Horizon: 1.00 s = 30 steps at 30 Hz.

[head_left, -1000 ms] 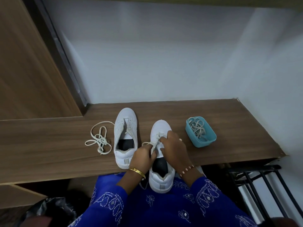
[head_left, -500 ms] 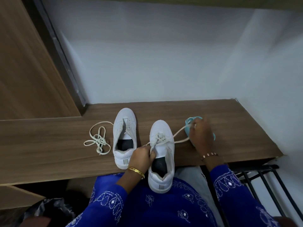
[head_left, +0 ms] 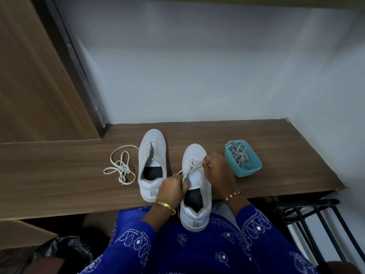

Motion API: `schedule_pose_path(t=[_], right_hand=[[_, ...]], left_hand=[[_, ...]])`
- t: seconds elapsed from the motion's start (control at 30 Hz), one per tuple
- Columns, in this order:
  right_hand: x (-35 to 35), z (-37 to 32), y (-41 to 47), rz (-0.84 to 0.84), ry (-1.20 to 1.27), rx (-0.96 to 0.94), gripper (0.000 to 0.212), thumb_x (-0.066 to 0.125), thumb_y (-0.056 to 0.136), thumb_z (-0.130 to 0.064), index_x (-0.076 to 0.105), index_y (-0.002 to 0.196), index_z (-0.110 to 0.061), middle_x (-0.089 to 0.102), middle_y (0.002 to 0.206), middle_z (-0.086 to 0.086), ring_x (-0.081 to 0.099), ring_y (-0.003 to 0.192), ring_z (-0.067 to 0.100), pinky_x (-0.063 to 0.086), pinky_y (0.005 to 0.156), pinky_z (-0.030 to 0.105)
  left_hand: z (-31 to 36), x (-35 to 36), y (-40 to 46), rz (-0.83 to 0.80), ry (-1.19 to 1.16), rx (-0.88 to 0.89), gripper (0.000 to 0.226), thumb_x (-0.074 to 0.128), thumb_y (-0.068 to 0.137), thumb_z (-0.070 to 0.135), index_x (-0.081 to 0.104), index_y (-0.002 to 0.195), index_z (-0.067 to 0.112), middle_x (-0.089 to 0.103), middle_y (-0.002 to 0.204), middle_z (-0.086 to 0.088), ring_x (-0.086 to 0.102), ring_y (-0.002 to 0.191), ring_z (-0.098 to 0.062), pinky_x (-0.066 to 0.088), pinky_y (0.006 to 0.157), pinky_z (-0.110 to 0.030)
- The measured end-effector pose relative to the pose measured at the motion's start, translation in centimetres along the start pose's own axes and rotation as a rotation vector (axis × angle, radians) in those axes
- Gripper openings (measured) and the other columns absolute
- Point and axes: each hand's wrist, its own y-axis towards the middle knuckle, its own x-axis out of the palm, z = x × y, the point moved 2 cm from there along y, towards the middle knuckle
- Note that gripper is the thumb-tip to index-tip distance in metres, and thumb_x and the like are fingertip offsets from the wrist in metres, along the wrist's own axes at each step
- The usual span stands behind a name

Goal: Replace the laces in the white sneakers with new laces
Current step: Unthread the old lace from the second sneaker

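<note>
Two white sneakers stand toes away from me on a wooden shelf (head_left: 276, 147). The left sneaker (head_left: 152, 165) has no lace in its eyelets. The right sneaker (head_left: 195, 186) overhangs the shelf's front edge onto my lap, with a cream lace (head_left: 192, 167) threaded through its lower eyelets. My left hand (head_left: 172, 187) pinches one end of that lace beside the tongue. My right hand (head_left: 220, 171) grips the lace's other end at the sneaker's right eyelets. A loose cream lace (head_left: 120, 167) lies tangled on the shelf left of the sneakers.
A teal plastic tub (head_left: 242, 158) with more laces in it sits on the shelf right of the sneakers. A wooden door panel (head_left: 35, 76) rises at left and a pale wall behind. A black metal rack (head_left: 320, 224) stands below at right.
My right hand, stretched out over the teal tub half a second ago pulling the lace taut, has come back to the right sneaker's eyelets. The left hand has stayed put.
</note>
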Motion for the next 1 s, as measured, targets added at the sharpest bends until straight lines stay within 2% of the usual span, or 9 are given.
schedule_pose_path(t=[0.2,0.27,0.33,0.4,0.47,0.53,0.73,0.87,1.0], right_hand=[[-4.3,3.2,2.1,0.285,0.091,0.367,0.028,0.055,0.089,-0.009,0.056,0.066,0.006,0.058,0.065,0.017,0.048,0.06,0.023,0.031,0.056,0.028],[-4.2,3.5,2.1,0.22,0.011,0.403,0.025,0.05,0.092,-0.011,0.059,0.076,0.006,0.062,0.075,0.019,0.056,0.067,0.024,0.039,0.059,0.03],[-3.3,2.8,1.6,0.043,-0.162,0.369,0.022,0.049,0.091,-0.009,0.059,0.106,0.003,0.059,0.108,0.02,0.061,0.089,0.03,0.05,0.074,0.035],[-1.9,1.5,0.6,-0.092,-0.279,0.24,0.039,0.053,0.084,-0.004,0.051,0.123,-0.001,0.047,0.126,0.017,0.058,0.097,0.029,0.051,0.077,0.036],[-0.3,-0.7,-0.5,-0.165,-0.301,0.0,0.038,0.062,0.073,-0.005,0.061,0.111,-0.004,0.054,0.113,0.017,0.06,0.083,0.029,0.054,0.064,0.039],[1.1,-2.4,-1.2,-0.219,-0.338,-0.155,0.019,0.074,0.061,-0.013,0.069,0.079,-0.007,0.061,0.086,0.012,0.06,0.064,0.025,0.049,0.046,0.03],[1.2,-2.4,-0.2,-0.225,-0.483,-0.139,0.034,0.09,0.034,-0.018,0.058,0.047,-0.016,0.054,0.057,0.001,0.052,0.047,0.016,0.026,0.036,0.016],[0.3,-0.5,0.1,-0.049,-0.259,-0.055,0.026,0.077,0.057,0.003,0.055,0.063,-0.009,0.055,0.063,0.006,0.054,0.05,0.023,0.034,0.04,0.024],[-2.5,1.6,0.9,0.187,-0.056,0.254,0.011,0.055,0.09,-0.006,0.057,0.083,0.002,0.058,0.084,0.017,0.057,0.068,0.027,0.043,0.056,0.032]], left_hand=[[0.0,0.2,0.0,0.014,0.017,-0.007,0.024,0.048,0.091,0.018,0.061,0.082,-0.001,0.065,0.084,-0.019,0.059,0.079,-0.03,0.033,0.063,-0.029],[0.0,0.2,0.0,0.018,0.012,-0.003,0.025,0.048,0.09,0.019,0.061,0.084,-0.001,0.065,0.084,-0.018,0.059,0.079,-0.029,0.033,0.063,-0.029],[-0.2,0.2,0.0,0.024,-0.004,-0.005,0.03,0.045,0.089,0.023,0.062,0.083,-0.001,0.065,0.083,-0.018,0.059,0.078,-0.029,0.03,0.061,-0.027],[-0.2,0.2,-0.1,0.023,-0.016,-0.008,0.035,0.042,0.087,0.027,0.062,0.082,-0.001,0.065,0.081,-0.018,0.059,0.077,-0.03,0.031,0.061,-0.027],[-0.3,0.2,-0.2,0.026,-0.031,-0.009,0.034,0.043,0.087,0.027,0.062,0.081,0.0,0.065,0.08,-0.018,0.06,0.077,-0.03,0.034,0.062,-0.03],[-0.2,0.2,-0.2,0.024,-0.034,-0.016,0.03,0.046,0.09,0.024,0.064,0.083,0.001,0.066,0.082,-0.017,0.06,0.078,-0.029,0.034,0.063,-0.029],[-0.2,0.1,-0.3,0.018,-0.031,-0.027,0.023,0.049,0.09,0.017,0.063,0.081,0.002,0.066,0.082,-0.017,0.06,0.078,-0.028,0.031,0.062,-0.026],[-0.3,0.2,-0.2,0.013,-0.006,-0.028,0.023,0.049,0.09,0.019,0.062,0.083,0.001,0.065,0.083,-0.018,0.06,0.079,-0.03,0.035,0.063,-0.03],[-0.6,0.4,-0.2,0.024,-0.018,-0.036,0.023,0.049,0.09,0.019,0.061,0.084,0.001,0.065,0.082,-0.018,0.06,0.078,-0.03,0.035,0.063,-0.03]])
